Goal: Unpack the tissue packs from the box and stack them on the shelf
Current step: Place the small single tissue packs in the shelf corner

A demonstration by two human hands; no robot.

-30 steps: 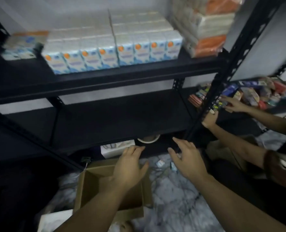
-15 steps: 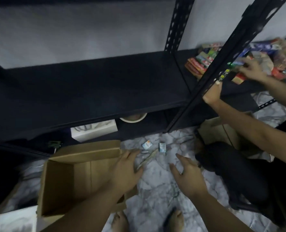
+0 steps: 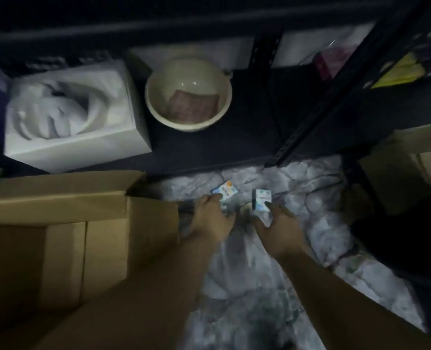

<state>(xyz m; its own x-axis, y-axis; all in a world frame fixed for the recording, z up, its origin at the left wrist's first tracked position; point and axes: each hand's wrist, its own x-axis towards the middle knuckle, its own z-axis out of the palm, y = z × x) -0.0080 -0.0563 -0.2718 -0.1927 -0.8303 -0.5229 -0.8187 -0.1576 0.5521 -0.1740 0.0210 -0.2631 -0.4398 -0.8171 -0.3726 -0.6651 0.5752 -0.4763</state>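
Two small blue-white tissue packs point(image 3: 225, 193) on floor, fingers point(image 3: 215, 198) of both hands touching, grip unclear.

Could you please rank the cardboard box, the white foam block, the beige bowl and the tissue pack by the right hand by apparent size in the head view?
1. cardboard box, nearest the camera, so flattered
2. white foam block
3. beige bowl
4. tissue pack

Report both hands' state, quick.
Left hand: fingers curled on the small tissue pack lying on the floor.
Right hand: grips the other small tissue pack beside it.
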